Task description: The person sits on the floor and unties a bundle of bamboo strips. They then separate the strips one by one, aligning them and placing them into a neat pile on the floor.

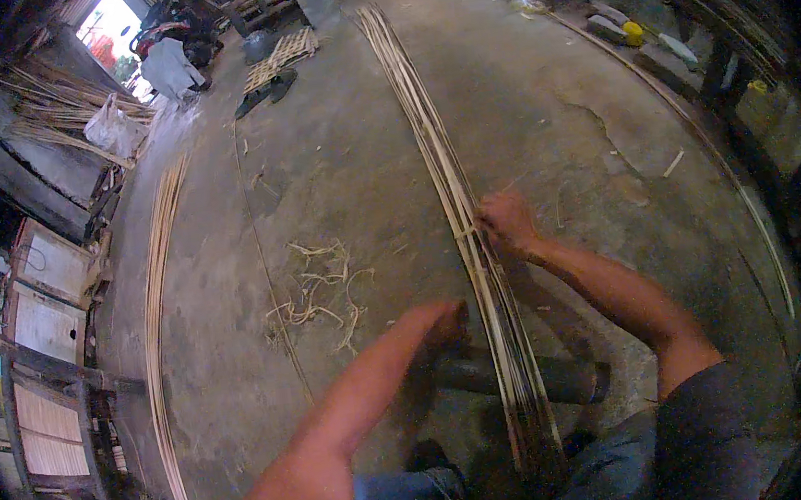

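Head view shows your right hand (506, 223) pinching the bamboo strips (459, 206) mid-floor, your left hand (446, 323) curled, its hold unclear, bare concrete floor (353, 158) beyond.

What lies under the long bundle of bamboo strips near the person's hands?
A dark round log lies crosswise beneath the bamboo strips, on the concrete floor. Its middle is covered by the strips, and its left end sits in shadow under the left hand.

Bamboo strips (459, 206) cross a log (567, 379) (shavings (323, 291) lie left of them)

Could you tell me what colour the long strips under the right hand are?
Pale straw-yellow strips, seen in the head view.
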`<action>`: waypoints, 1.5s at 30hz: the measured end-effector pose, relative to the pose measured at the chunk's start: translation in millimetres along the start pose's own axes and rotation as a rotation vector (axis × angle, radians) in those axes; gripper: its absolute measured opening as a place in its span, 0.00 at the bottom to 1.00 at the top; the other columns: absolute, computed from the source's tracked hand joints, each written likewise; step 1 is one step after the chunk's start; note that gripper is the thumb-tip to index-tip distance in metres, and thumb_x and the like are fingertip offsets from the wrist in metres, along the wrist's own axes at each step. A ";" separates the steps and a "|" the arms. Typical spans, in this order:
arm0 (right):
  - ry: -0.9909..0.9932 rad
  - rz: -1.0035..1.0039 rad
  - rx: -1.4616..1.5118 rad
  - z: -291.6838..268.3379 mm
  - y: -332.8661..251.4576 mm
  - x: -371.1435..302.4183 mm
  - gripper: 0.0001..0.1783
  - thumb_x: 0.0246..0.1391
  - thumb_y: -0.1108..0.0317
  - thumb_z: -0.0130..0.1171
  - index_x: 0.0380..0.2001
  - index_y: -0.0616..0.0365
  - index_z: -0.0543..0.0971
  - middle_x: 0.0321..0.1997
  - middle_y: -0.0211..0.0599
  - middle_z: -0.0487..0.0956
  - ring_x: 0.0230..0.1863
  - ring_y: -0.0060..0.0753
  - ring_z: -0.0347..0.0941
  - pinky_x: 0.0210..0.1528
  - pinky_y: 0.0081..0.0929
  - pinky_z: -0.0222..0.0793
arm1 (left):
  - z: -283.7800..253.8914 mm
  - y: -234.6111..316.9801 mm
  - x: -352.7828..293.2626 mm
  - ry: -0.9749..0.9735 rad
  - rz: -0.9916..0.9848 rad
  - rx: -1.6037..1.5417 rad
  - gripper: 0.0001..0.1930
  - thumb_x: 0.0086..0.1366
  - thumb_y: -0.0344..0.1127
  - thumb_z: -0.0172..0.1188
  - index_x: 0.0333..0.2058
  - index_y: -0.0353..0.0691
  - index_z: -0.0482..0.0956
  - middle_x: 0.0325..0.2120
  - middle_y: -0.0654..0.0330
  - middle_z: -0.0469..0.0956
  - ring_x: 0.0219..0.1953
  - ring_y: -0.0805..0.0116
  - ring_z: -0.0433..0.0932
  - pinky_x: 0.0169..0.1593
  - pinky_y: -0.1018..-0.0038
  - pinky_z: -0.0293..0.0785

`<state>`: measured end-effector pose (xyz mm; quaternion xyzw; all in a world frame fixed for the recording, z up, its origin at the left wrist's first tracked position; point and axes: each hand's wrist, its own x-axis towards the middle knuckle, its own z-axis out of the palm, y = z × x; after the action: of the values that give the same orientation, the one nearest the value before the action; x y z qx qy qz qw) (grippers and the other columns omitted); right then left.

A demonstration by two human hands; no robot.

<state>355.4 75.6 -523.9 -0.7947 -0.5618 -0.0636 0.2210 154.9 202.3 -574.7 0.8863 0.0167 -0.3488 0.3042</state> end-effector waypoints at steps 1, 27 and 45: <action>-0.178 0.035 -0.094 -1.0 2.5 0.1 0.08 0.47 0.68 0.58 0.32 0.58 0.80 0.36 0.43 0.79 0.39 0.51 0.76 0.42 0.44 0.70 | -0.3 -16.7 3.3 0.021 -0.058 -0.248 0.21 0.50 0.46 0.64 0.42 0.43 0.79 0.38 0.53 0.81 0.38 0.57 0.79 0.42 0.60 0.74; -0.167 0.403 0.481 23.2 -23.6 -3.8 0.10 0.50 0.69 0.56 0.37 0.59 0.76 0.38 0.48 0.78 0.40 0.55 0.74 0.40 0.44 0.70 | 7.9 -10.5 40.2 0.193 0.120 0.244 0.22 0.49 0.45 0.64 0.43 0.45 0.78 0.39 0.56 0.80 0.41 0.57 0.78 0.43 0.59 0.74; 0.135 0.514 1.440 -147.7 -110.8 65.1 0.13 0.56 0.54 0.54 0.30 0.51 0.78 0.20 0.23 0.70 0.22 0.24 0.60 0.25 0.29 0.59 | 4.5 -10.9 50.9 0.083 0.113 0.216 0.29 0.50 0.48 0.64 0.51 0.46 0.74 0.48 0.56 0.74 0.50 0.57 0.72 0.52 0.58 0.67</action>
<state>298.6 99.5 -338.1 -0.5547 -0.2477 0.3232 0.7256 188.1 199.4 -615.0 0.9270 -0.0583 -0.2941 0.2252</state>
